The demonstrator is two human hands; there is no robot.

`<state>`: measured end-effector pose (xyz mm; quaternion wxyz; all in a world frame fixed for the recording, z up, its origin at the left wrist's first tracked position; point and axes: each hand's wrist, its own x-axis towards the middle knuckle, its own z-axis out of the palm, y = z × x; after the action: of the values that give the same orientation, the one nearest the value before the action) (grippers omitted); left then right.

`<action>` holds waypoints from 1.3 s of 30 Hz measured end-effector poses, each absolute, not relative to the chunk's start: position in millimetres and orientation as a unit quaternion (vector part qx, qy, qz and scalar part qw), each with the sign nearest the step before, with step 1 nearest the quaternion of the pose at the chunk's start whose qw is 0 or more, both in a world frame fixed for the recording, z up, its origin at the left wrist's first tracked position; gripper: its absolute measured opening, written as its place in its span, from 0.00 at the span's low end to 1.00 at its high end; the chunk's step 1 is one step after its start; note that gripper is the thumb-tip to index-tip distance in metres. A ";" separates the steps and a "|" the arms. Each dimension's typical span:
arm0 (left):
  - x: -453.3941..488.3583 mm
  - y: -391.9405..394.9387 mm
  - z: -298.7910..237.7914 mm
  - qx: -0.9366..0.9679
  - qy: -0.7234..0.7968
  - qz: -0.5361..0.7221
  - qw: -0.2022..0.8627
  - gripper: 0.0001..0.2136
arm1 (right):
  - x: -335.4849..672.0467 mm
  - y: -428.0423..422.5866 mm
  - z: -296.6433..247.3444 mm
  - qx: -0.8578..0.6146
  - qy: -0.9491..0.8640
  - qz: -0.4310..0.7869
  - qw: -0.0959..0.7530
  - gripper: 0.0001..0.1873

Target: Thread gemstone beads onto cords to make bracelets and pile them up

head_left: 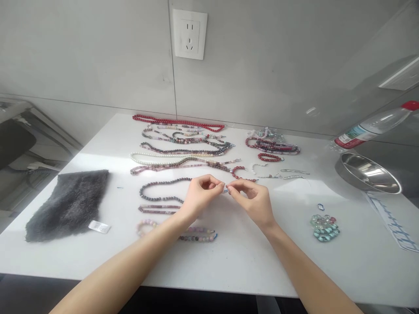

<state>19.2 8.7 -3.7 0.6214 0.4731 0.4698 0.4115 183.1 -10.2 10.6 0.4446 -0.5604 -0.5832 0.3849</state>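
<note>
Over the middle of the table, my left hand (204,194) and my right hand (252,201) pinch with their fingertips almost meeting. A small blue-and-white piece (225,189) shows between them, too small to name. Left of my hands lies a loop of dark beads (157,199), partly covered by my left hand. Below it are a strand of reddish-brown tube beads (159,209) and a pastel bead strand (200,229), crossed by my left forearm. A short curve of red beads (238,170) rests just beyond my fingers.
Behind lie several bead strands, including a red one (178,121) and a white one (157,158). A dark fuzzy cloth (70,205) is at left. At right are green and turquoise beads (325,229), a metal bowl (368,173), a tilted bottle (373,128) and a blue-marked strip (393,222).
</note>
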 end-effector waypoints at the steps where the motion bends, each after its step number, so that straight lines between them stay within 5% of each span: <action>1: 19.7 8.3 -4.4 0.478 0.471 0.412 0.616 0.12 | 182.2 -10.6 9.2 -0.566 -0.580 0.377 0.448 0.05; 23: 28.7 4.9 -8.8 0.531 0.491 0.405 0.560 0.10 | 174.2 -11.3 3.5 -0.614 -0.550 0.328 0.462 0.05; 39: 12.3 15.4 -4.0 0.533 0.445 0.301 0.653 0.13 | 195.7 2.8 11.7 -0.537 -0.576 0.487 0.377 0.05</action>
<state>12.3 15.4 -4.0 0.6534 0.5334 0.4451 0.3008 195.7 2.8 11.7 0.3768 -0.5372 -0.5762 0.4872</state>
